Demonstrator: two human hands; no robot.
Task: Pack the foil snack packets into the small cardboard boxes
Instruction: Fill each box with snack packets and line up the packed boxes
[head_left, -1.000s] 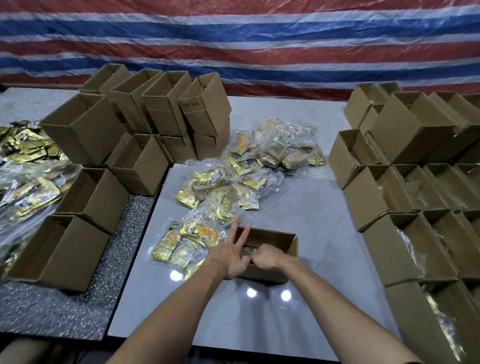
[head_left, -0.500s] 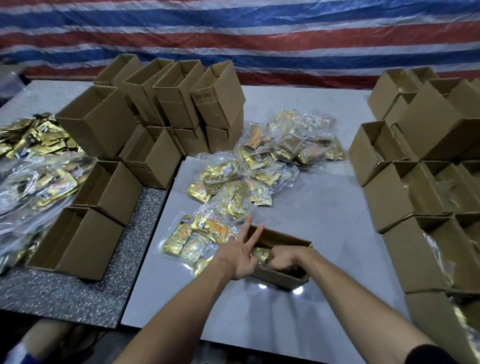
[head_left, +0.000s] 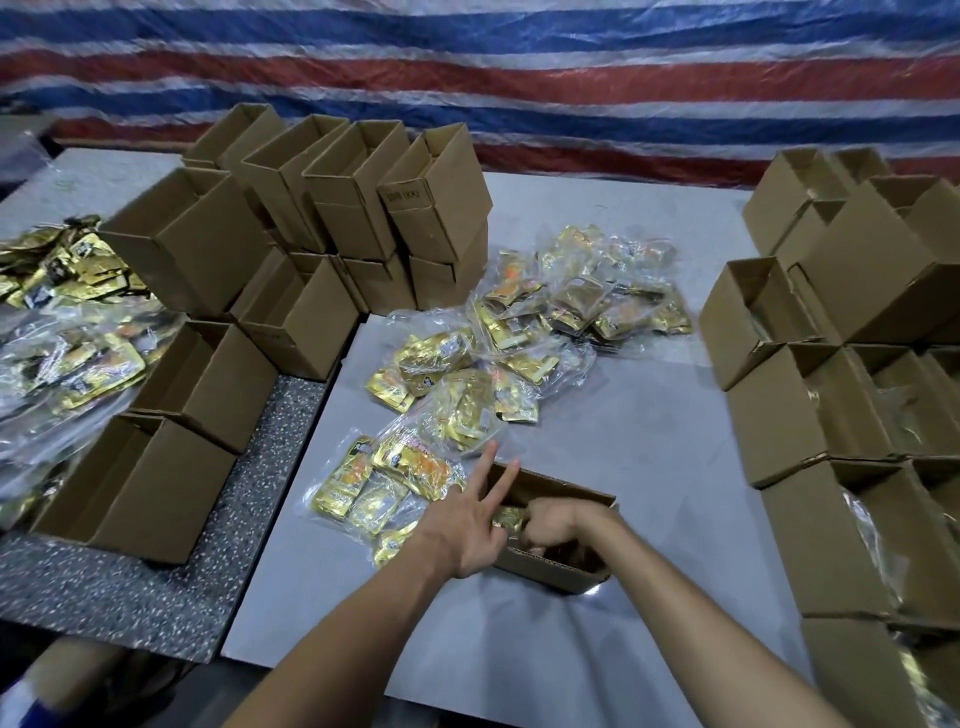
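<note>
Bags of foil snack packets (head_left: 363, 499) are lying just left of the left hand (head_left: 467, 525), which is resting spread-fingered on the open cardboard box (head_left: 550, 570) at its left end. Between the hands a gold packet (head_left: 506, 518) is showing inside that box. Right hand (head_left: 553, 525) is curling down into it; whether it is pinching the packet I cannot tell

Faint print ending "(KK)" on one stacked cardboard box (head_left: 436, 208), lettering on foil packets (head_left: 441, 353) too blurred

Matt brown cardboard boxes (head_left: 358, 202), glossy gold foil packets (head_left: 457, 358) in clear plastic, smooth grey tabletop (head_left: 623, 447), speckled stone slab (head_left: 156, 587)
</note>
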